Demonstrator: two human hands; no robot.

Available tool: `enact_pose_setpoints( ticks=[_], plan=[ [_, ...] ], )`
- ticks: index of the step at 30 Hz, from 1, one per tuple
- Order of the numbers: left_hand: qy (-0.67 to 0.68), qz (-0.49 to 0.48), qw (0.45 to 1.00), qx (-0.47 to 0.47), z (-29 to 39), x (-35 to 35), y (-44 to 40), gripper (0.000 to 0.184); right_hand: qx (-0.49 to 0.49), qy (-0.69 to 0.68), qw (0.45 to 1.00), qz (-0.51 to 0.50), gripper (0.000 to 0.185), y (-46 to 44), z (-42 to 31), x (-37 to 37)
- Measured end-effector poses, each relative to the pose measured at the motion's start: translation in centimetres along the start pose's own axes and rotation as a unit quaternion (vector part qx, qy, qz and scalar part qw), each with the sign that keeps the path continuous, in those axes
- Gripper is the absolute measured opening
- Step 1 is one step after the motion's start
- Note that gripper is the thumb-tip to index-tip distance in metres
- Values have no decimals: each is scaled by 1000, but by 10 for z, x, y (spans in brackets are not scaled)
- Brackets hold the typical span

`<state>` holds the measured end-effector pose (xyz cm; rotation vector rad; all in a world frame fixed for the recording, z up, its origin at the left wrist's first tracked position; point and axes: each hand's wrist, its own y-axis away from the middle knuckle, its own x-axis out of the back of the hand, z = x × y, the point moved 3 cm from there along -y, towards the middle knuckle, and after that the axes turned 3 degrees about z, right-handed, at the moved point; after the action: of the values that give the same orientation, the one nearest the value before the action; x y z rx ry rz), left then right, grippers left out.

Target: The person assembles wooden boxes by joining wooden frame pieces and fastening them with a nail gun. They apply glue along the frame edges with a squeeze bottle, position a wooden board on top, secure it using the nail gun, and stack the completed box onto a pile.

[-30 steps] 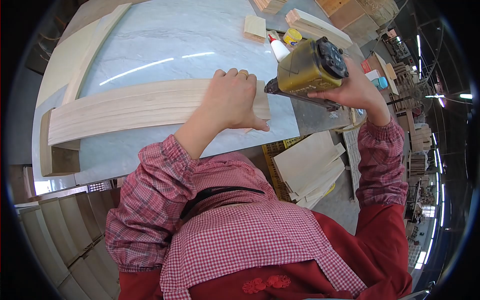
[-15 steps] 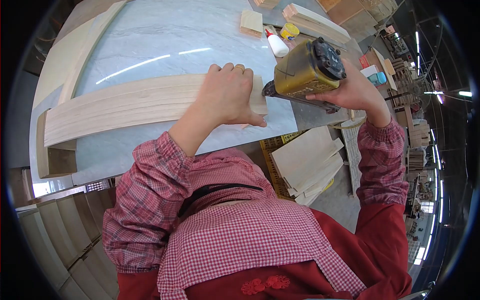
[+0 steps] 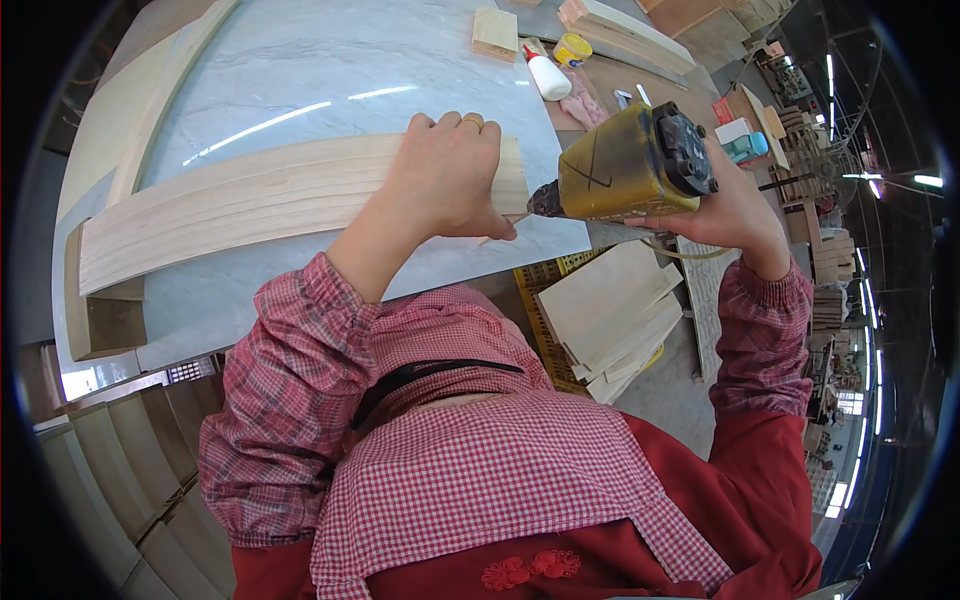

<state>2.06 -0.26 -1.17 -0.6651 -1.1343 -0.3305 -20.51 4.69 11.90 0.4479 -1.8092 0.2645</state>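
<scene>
My left hand (image 3: 447, 178) grips a long pale wooden board (image 3: 250, 192) near its right end, with the fingers over the far edge and the thumb at the near edge. Under the board's left end stands a wooden cross piece (image 3: 105, 325), joined to it at a corner. My right hand (image 3: 738, 212) is wrapped round the handle of a worn yellow and black nail gun (image 3: 612, 168). The gun's black nose is at the board's right end, close to my left thumb; whether it touches cannot be seen. The handle is mostly hidden behind the gun's body.
The marbled tabletop (image 3: 290, 70) holds a wooden block (image 3: 495, 35), a white glue bottle (image 3: 548, 78) and a yellow tub (image 3: 572, 50). Long timber strips (image 3: 630, 40) lie behind. Below the near edge, thin boards (image 3: 605, 310) rest by a yellow crate (image 3: 532, 290).
The nail gun has shifted towards my body along the board's right end and turned slightly. My left hand keeps its place on the board. The whole view has moved a little.
</scene>
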Motion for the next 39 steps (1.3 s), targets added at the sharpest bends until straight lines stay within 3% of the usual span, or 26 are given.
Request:
enact_pose_setpoints(
  ticks=[13, 19, 24, 25, 27, 30, 37, 39],
  plan=[
    [10, 5, 1000, -18, -11, 1, 6, 80, -2, 30, 999, 17, 73, 7, 15, -8],
    [-33, 62, 996, 45, -74, 43, 50, 77, -165, -116, 974, 107, 66, 25, 90, -33],
    [73, -202, 968, 130, -91, 79, 57, 41, -220, 41, 965, 139, 53, 31, 196, -104],
    [64, -200, 969, 130, -83, 65, 59, 41, -217, 36, 965, 146, 53, 25, 205, -113],
    [-19, -56, 996, 65, -65, 40, 59, 27, -250, 99, 949, 165, 57, 18, 226, -133],
    [-131, 148, 979, -39, -37, -6, 73, 9, -303, 189, 917, 176, 64, 13, 253, -174],
    [-46, 10, 998, 34, -50, -78, 99, 33, -291, 160, 922, 197, 62, 24, 237, -197],
    [-54, -22, 997, 48, -55, -84, 96, 53, -260, 131, 941, 173, 58, 19, 242, -182]
  ],
)
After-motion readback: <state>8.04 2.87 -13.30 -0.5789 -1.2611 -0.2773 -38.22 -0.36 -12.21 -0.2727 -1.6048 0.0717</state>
